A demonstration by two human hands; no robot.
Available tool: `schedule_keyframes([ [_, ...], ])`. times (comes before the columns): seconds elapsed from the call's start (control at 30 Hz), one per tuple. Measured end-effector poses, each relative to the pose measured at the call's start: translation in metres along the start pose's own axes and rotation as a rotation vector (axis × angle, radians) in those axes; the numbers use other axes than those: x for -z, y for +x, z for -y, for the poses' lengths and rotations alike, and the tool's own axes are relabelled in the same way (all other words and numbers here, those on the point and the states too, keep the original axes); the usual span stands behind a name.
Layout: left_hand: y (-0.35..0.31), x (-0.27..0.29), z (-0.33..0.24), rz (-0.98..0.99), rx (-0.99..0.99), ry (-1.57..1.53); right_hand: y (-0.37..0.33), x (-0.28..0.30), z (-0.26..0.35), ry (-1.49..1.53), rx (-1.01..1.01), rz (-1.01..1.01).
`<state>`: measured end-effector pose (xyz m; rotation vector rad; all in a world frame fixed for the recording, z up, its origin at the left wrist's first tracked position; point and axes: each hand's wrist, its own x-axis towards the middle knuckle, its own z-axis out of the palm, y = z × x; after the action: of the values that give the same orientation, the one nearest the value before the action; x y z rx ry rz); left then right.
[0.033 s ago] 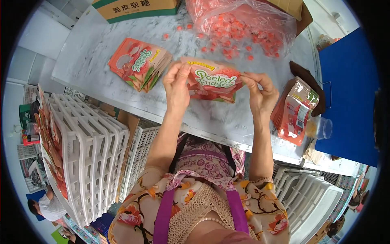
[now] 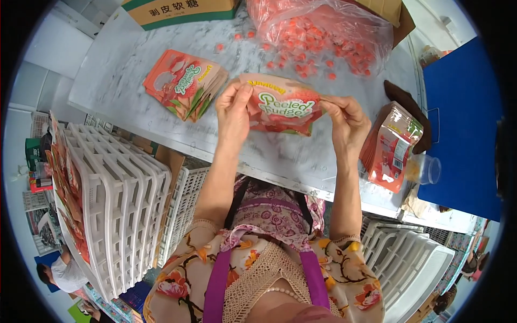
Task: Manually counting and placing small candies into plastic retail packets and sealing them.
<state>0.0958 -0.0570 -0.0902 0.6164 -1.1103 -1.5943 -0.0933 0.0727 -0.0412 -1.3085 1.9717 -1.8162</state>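
Over the table's near half I stretch a red and cream candy pouch between both hands, its printed front showing. My left hand pinches the pouch's upper left corner between thumb and fingers. At the upper right corner, my right hand has a similar pinch. Whether the pouch's mouth is parted cannot be made out. To the left of it lies a fanned stack of matching pouches. Another pouch stack, with backs showing, rests to the right of my right hand.
Red wrapped candies spill from a clear plastic bag at the back. A cardboard box stands far left. A clear jar and a blue panel are at right. White crates are stacked beside me, left and right.
The pouch has shifted very slightly between my fingers, its upper edge bowing a little differently. Both hands keep nearly the same place and hold.
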Motion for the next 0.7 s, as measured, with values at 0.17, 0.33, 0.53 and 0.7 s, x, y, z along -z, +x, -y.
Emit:
schedule_keyframes([
  [0.17,0.002,-0.030,-0.036,0.106,0.054,-0.038,-0.002,-0.004,0.004,0.372,-0.136,0.084],
  [0.33,-0.001,-0.003,-0.025,0.279,0.030,0.120,0.001,-0.006,0.022,0.404,-0.334,0.163],
  [0.53,-0.017,-0.017,-0.026,0.237,-0.079,0.317,0.037,-0.002,0.058,-0.331,0.435,0.417],
  [0.7,-0.023,-0.026,-0.041,0.252,0.096,0.349,0.043,-0.011,0.047,-0.284,0.288,0.647],
])
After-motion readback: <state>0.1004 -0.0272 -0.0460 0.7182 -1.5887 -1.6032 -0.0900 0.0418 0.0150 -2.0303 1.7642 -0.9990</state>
